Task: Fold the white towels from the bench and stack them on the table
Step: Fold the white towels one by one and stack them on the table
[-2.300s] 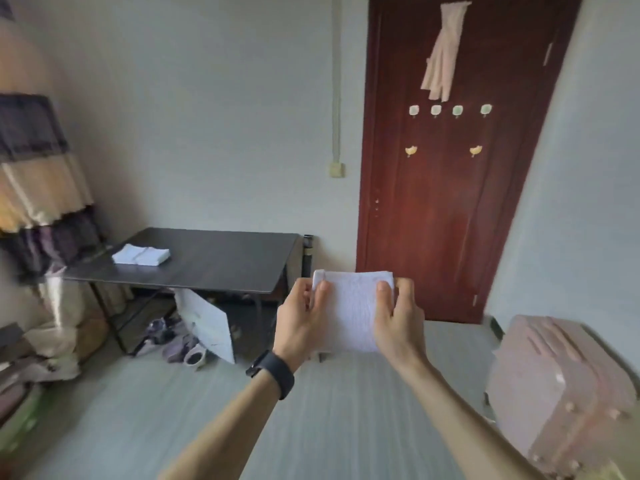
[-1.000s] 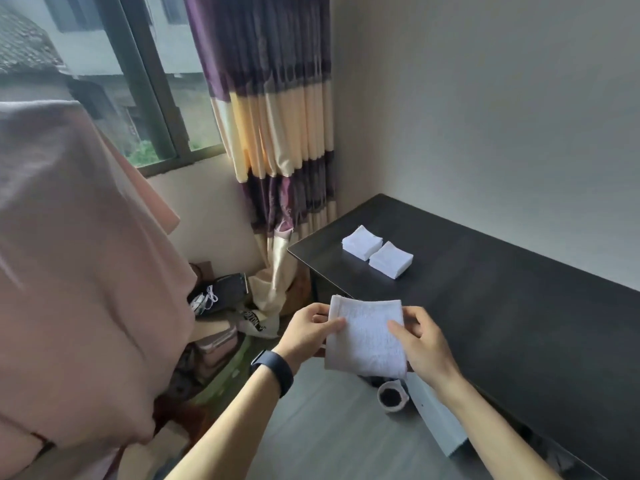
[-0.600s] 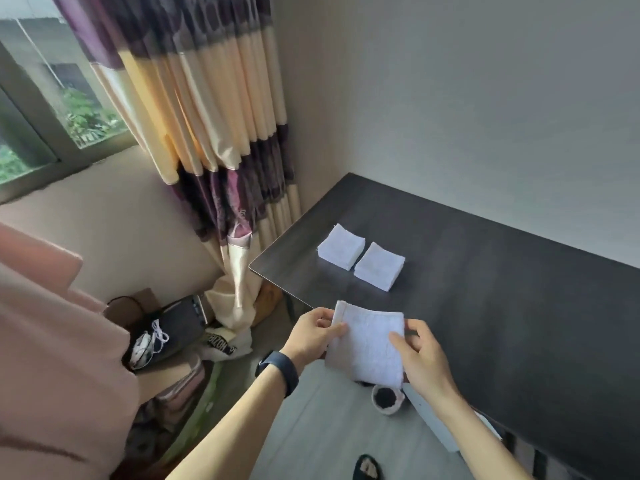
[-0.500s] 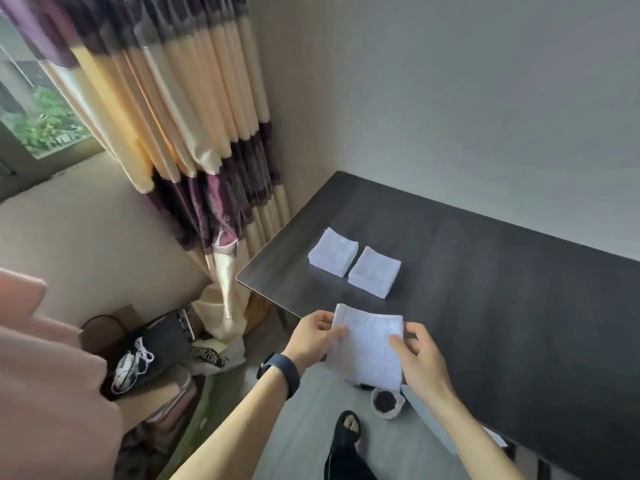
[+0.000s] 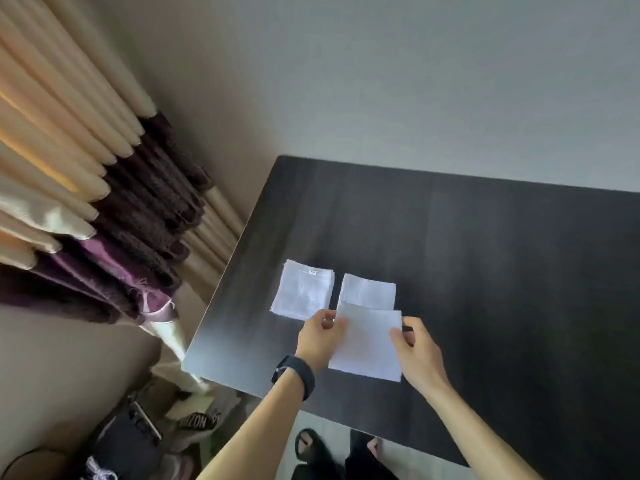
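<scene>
A folded white towel [image 5: 367, 341] hangs between my two hands just above the dark table [image 5: 502, 289]. My left hand [image 5: 317, 341] pinches its left edge and my right hand [image 5: 417, 351] pinches its right edge. Behind it two folded white towels lie side by side on the table: the left towel [image 5: 302, 289] with a small label at its top edge, and the right towel [image 5: 367, 292], whose near edge the held towel overlaps in view. A black watch sits on my left wrist.
A striped cream and purple curtain [image 5: 86, 216] hangs left of the table, close to its left edge. Bags and clutter [image 5: 138, 441] lie on the floor below it. My feet in black sandals [image 5: 311, 452] show under the table's near edge. A plain wall stands behind.
I have walked from the door side up to the table. The held towel has moved from in front of the table edge to over the tabletop, right by the two lying towels.
</scene>
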Demonstrator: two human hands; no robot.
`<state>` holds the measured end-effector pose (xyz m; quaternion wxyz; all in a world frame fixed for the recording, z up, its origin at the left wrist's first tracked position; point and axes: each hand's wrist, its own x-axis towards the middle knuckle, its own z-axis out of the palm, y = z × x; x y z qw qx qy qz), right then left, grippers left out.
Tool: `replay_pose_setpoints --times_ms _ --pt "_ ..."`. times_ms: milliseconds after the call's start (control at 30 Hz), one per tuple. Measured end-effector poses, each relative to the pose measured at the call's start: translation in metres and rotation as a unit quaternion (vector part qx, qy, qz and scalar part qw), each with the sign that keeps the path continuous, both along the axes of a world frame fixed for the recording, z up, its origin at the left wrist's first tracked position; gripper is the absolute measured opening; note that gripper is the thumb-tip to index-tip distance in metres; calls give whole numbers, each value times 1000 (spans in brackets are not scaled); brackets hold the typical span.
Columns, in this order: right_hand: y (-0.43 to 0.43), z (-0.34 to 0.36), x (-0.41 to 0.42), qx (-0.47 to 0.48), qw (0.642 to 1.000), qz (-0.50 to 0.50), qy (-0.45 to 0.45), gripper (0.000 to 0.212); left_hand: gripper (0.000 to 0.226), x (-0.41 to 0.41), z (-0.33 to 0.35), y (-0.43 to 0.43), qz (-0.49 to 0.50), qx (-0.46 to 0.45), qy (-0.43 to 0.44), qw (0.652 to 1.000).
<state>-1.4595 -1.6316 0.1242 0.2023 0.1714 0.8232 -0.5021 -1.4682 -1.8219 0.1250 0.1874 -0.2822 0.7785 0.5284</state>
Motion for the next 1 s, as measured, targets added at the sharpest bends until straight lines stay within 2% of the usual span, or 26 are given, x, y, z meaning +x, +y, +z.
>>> replay_pose_setpoints --times_ms 333,667,767,833,867,933,1000 --pt "-22 -53 -78 49 997 -53 -30 19 14 -93 -53 -13 -43 -2 -23 999" --pt "-33 -79 -80 136 987 -87 -15 30 20 -111 -67 -14 -102 -33 -54 993" --pt "-38 -81 -77 164 981 -101 4 31 22 -106 -59 -10 -116 -66 -40 990" --pt "-40 -80 -71 217 967 -124 43 34 37 -95 -56 -8 -169 -167 36 971" --pt "-41 -81 -66 247 957 -130 73 35 43 -89 -56 -7 -208 -219 97 948" --pt "-43 -85 -55 302 936 -107 144 34 50 -77 -61 -6 -306 -298 199 882" --pt "-45 -92 -48 353 913 -20 202 44 59 -73 -74 -8 -397 -344 230 819"
